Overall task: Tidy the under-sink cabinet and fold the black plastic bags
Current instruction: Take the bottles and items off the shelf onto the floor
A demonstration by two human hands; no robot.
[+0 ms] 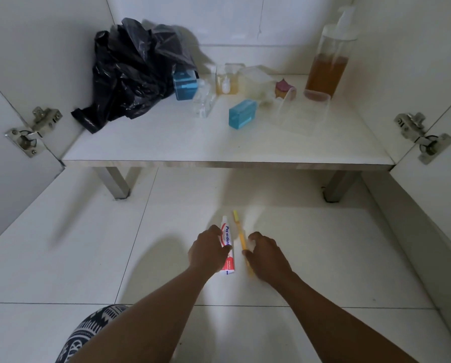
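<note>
White cabinet shelf [166,142] on metal legs, above a white tiled floor [62,258]. On the shelf, far left: a crumpled heap of black plastic bags [132,77]. Beside the heap: a blue rectangular box [183,85]; a second blue box [241,113] lies nearer, at centre. Between them: small clear plastic containers [204,100]. Far right: a tall clear pump bottle of amber liquid [329,61]; near it, a clear plastic holder [302,111]. On the floor, near centre: a red-and-white toothpaste tube [227,244] and, just right of it, a yellow toothbrush [238,226].

Bags [138,72] left — pump bottle [329,64] right
</note>
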